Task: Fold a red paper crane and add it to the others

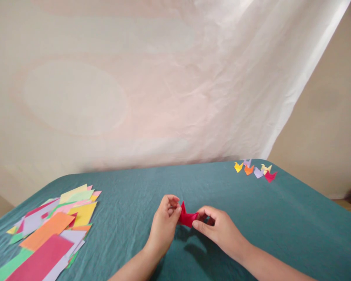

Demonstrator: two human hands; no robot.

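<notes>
A small red origami bird (pixel 187 218) of folded paper is held up between my two hands, just above the green tablecloth (pixel 128 218). One pointed tip of it rises beside the fingers of my left hand (pixel 167 218), which pinches its left end. My right hand (pixel 215 224) has the other end between thumb and curled fingers. Both hands are closed on the paper, and their shadows fall on the cloth below. The fingers cover the outer ends of the bird.
At the left lies a spread pile of coloured paper sheets (pixel 49 230). Several finished paper birds stand near the far right edge, among them an orange bird (pixel 249 170) and a red bird (pixel 270 176). A pale hanging sheet (pixel 163 86) rises behind the table.
</notes>
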